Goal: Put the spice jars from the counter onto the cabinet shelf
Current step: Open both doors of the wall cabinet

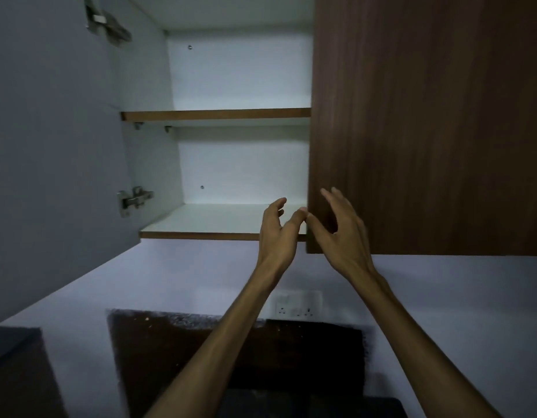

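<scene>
Both arms up, nothing held. Left hand (pixel 274 233) loose, fingers (pixel 276 205) relaxed, just over front edge of bottom cabinet shelf (pixel 207 220). Right hand (pixel 341 233) spread, released, in front of closed wood door (pixel 427 116); thumbs nearly touching. Spice jars not in shot, can't tell where. Upper shelf (pixel 216 113) farther back.

The cabinet (pixel 243 86), white inside, stands open toward 12 o'clock. Its lower shelf (pixel 207 220) lies flat with a brown front edge, near centre; the upper shelf (pixel 216 113) sits directly above, at 12 o'clock of it.
</scene>
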